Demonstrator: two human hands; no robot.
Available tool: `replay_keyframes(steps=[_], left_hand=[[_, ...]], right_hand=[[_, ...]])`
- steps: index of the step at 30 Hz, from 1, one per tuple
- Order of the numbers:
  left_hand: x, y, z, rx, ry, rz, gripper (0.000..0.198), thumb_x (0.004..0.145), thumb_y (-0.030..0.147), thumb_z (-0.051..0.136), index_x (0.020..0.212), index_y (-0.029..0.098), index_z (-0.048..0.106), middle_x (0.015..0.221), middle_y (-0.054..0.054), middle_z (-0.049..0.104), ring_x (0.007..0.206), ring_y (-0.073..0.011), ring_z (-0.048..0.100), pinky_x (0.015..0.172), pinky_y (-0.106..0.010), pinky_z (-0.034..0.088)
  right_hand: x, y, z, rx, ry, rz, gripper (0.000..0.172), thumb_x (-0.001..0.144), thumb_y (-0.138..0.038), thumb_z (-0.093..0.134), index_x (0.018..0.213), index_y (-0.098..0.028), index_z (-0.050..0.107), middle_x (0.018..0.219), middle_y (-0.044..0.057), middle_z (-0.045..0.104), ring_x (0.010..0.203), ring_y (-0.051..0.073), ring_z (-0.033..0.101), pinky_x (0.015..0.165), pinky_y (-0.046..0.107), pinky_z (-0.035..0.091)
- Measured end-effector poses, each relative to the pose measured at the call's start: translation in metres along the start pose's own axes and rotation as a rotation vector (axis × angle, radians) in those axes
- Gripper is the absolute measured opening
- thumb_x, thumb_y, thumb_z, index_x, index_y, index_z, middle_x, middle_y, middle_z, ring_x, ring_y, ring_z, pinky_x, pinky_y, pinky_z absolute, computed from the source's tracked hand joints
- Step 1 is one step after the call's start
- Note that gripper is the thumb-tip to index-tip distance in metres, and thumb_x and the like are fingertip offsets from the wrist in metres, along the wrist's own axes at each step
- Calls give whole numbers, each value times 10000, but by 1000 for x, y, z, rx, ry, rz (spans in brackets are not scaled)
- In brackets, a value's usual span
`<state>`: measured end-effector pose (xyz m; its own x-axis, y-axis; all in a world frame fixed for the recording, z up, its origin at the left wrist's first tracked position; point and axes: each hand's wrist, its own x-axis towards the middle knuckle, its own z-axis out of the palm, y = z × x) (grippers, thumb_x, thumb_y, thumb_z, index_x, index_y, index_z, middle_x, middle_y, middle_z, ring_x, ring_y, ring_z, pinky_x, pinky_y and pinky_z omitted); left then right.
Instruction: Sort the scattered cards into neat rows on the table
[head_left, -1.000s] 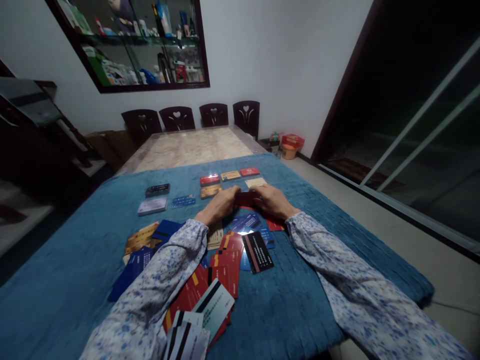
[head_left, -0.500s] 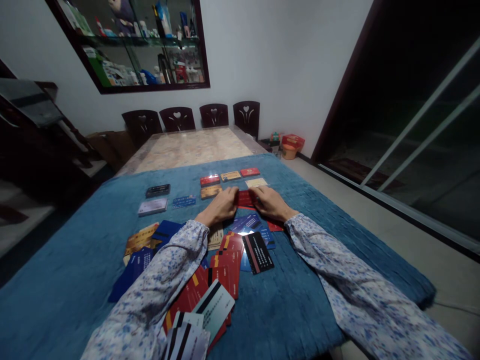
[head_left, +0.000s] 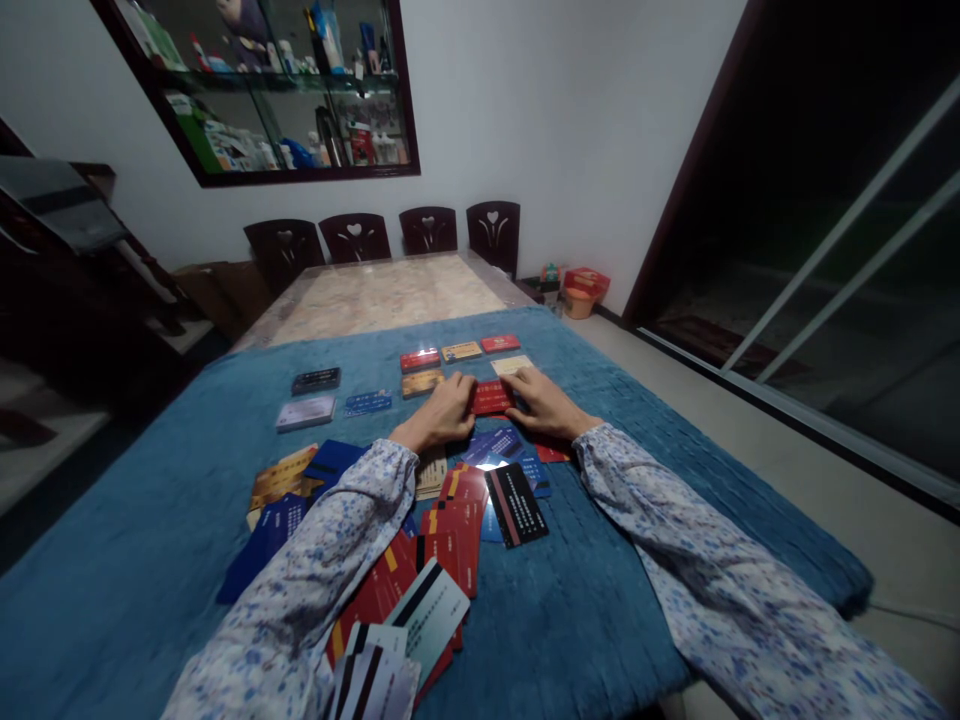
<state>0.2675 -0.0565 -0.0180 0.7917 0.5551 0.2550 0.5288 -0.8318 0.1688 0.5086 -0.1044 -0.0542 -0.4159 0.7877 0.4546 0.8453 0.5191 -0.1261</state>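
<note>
Between my two hands lies a red card stack (head_left: 491,397), its printed face up on the blue cloth. My left hand (head_left: 444,410) has its fingers closed at the left edge of these cards. At the right edge, my right hand (head_left: 546,404) holds them with curled fingers and thumb. Just beyond are a gold card stack (head_left: 422,384) and a pale yellow card (head_left: 512,366), partly behind my right fingers. Nearer me, purple-blue cards (head_left: 491,447), a black card (head_left: 516,505) and fanned red cards (head_left: 454,540) lie loose and overlapping.
Red stacks (head_left: 500,344) and a yellow stack (head_left: 461,352) form a far row. Leftward lie a black stack (head_left: 316,380), a silver stack (head_left: 305,412) and blue cards (head_left: 367,402). Silver cards (head_left: 427,615) lie near my left sleeve. Dark chairs (head_left: 493,235) stand beyond the table.
My right hand has shifted slightly right and its thumb has come back, showing more of the red stack. The stack now sits flatter, with its face visible. My left hand barely moved.
</note>
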Motion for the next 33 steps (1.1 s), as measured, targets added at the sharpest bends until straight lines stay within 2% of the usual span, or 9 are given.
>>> replay_keyframes(steps=[10,17,21,33], left_hand=[[2,-1,0,5,-37,-27,325,834,217,574,1152,166,531,1116,-126,555,1037,-283,592,954,-457,498],[1,-5,-1,5,-33,12,313,861,263,579,1162,180,569,1184,-143,546,1086,-297,564,958,-479,484],[2,-8,-1,34,-69,12,280,863,293,601,1121,183,591,1189,-133,535,1104,-296,548,965,-473,469],[4,-4,-16,5,-110,-55,189,770,183,634,954,199,597,1075,-102,544,981,-269,561,900,-432,499]], right_hand=[[-1,7,-1,11,-22,5,510,890,-344,641,1363,-169,566,1158,154,571,1063,295,516,933,449,465],[0,7,-5,-5,-47,-9,484,887,-361,648,1331,-173,606,1245,178,566,1111,320,486,933,484,467],[2,6,-8,13,-71,-1,470,882,-377,655,1309,-183,627,1236,167,579,1105,317,491,940,484,466],[16,6,-13,82,-103,-26,402,865,-373,704,1221,-187,677,1156,151,598,1066,300,506,956,473,458]])
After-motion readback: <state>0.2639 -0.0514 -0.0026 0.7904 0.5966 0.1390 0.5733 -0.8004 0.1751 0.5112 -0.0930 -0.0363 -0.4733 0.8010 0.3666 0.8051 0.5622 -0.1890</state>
